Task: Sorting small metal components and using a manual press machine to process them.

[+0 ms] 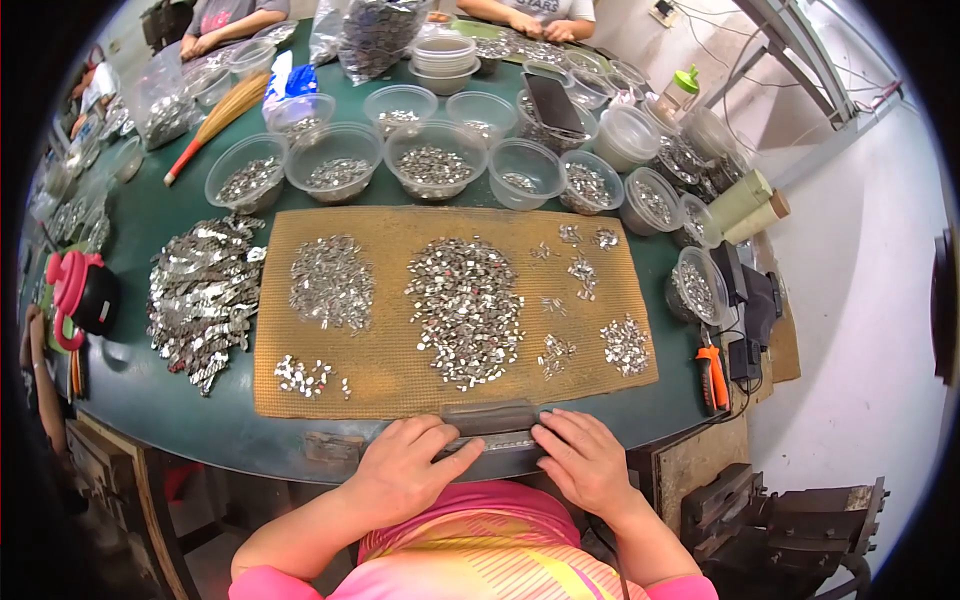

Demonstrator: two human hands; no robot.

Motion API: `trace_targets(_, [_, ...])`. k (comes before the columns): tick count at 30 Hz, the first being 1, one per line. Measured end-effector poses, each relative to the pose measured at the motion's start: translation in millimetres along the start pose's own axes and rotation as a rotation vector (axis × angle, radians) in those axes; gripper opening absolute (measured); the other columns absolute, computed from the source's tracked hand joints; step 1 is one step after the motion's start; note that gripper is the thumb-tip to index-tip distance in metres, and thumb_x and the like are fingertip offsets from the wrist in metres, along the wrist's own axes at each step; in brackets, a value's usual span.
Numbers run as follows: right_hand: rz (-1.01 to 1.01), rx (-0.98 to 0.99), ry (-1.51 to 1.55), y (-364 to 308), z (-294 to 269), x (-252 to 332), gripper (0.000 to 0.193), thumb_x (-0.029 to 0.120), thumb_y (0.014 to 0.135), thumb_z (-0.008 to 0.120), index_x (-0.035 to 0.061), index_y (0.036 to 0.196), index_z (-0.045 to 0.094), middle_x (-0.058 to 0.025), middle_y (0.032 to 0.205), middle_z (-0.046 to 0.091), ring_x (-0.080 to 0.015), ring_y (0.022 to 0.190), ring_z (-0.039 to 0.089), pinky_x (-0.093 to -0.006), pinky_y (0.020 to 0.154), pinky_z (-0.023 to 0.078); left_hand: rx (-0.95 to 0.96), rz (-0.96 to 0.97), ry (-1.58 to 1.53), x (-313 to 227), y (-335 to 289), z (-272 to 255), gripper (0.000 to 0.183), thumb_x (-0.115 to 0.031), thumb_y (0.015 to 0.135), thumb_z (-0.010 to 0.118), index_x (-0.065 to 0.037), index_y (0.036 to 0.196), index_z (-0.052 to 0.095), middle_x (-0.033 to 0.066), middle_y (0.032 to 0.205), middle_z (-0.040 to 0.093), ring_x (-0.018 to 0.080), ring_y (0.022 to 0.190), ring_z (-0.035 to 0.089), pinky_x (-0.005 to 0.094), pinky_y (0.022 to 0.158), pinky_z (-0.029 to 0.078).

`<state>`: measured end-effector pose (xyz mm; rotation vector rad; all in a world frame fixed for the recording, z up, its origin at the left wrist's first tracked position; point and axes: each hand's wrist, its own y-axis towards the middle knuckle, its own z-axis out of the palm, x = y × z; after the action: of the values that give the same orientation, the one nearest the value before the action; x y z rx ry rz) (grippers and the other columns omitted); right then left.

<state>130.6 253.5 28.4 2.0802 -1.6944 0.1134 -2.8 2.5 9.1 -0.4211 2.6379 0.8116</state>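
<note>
**Metallic strip [510,440] lying crosswise at the table's [650,420] near edge**

From here I'm seeing its long axis running left to right, roughly parallel to the mat's [390,385] front edge, a dark bar [490,415] lying along its far side. The left hand [408,462] and right hand [585,462] are meeting its ends; whether the fingers are clamping or just resting, I can't tell. Green surface is stretching rightward beyond the right hand.

A thin silvery strip [508,441] lies alongside a dark bar [490,416].
</note>
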Motion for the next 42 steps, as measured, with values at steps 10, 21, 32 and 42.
trace_targets(10, [0.259, 0.093, 0.404, -12.0, -16.7, -19.0, 0.065, 0.018, 0.088, 0.077, 0.0035, 0.146, 0.052, -0.0182, 0.139, 0.062, -0.0386, 0.127, 0.059, -0.0488, 0.109, 0.046, 0.121, -0.038, -0.028, 10.5, 11.3, -19.7, 0.044, -0.023, 0.074, 0.088, -0.005, 0.109, 0.068, 0.0085, 0.094, 0.063, 0.0288, 0.085, 0.061, 0.0393, 0.07, 0.051])
trace_targets(21, [0.287, -0.101, 0.341, -93.6, -46.0, -30.5, 0.056, 0.015, 0.087, 0.075, -0.0008, 0.137, 0.054, -0.0209, 0.132, 0.061, -0.0398, 0.12, 0.061, -0.0456, 0.101, 0.052, 0.213, 0.138, -0.09, -28.1, 77.8, 18.9, 0.035, -0.024, 0.075, 0.087, -0.005, 0.097, 0.067, 0.0105, 0.087, 0.062, 0.0323, 0.079, 0.059, 0.0412, 0.067, 0.049])
trace_targets(32, [0.993, -0.723, 0.056, -295.9, -122.7, 46.6, 0.058, 0.014, 0.086, 0.083, 0.0064, 0.138, 0.06, -0.0129, 0.128, 0.066, -0.0167, 0.081, 0.07, -0.0301, 0.07, 0.058, 0.401, 0.74, -0.422, -216.0, 238.5, 151.7, 0.035, -0.025, 0.08, 0.084, -0.005, 0.104, 0.068, 0.011, 0.094, 0.062, 0.0328, 0.086, 0.06, 0.0419, 0.073, 0.051])
trace_targets(42, [1.322, -0.967, -0.132, -373.5, -132.6, 82.8, 0.064, 0.001, 0.076, 0.087, 0.0035, 0.135, 0.063, -0.0088, 0.116, 0.067, -0.01, 0.074, 0.064, -0.0246, 0.064, 0.055, 0.468, 0.939, -0.625, -330.0, 259.0, 251.7, 0.034, -0.028, 0.089, 0.076, -0.008, 0.115, 0.068, 0.0094, 0.103, 0.062, 0.0305, 0.096, 0.061, 0.0394, 0.083, 0.054])
